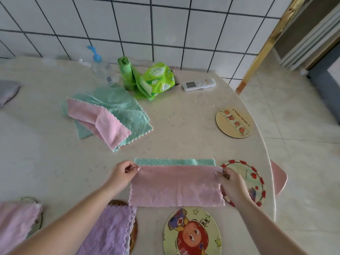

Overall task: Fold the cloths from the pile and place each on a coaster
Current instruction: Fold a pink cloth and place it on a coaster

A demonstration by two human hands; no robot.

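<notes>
Landmark: the pink-and-green cloth (175, 184) lay flat on the table (184, 122), pink side folded over so a green strip showed along its far edge.
Cartoon coaster (191, 234): just nearer than the cloth, bare.
Purple cloth (110, 230): folded, nearer and left of the cloth, on a brown coaster (135, 230) whose edge peeked out.
Pink cloth (16, 218): folded, far to the near left of the cloth, over another coaster's rim.
Left hand (123, 172): fingers pinched shut on the cloth's far left corner.
Right hand (230, 181): fingers pinched shut on the cloth's far right corner.
Red-bordered coaster (255, 179): touching the cloth's right edge, partly under the right hand.
Peach coaster (233, 122): beyond the cloth to the right, bare.
Pile (108, 115): pink and green cloths heaped beyond the cloth to the left.
Green packets (156, 80): beyond the pile, near the wall.
Remote (198, 84): right of the packets.
Spray bottle (101, 69): left of the packets.
</notes>
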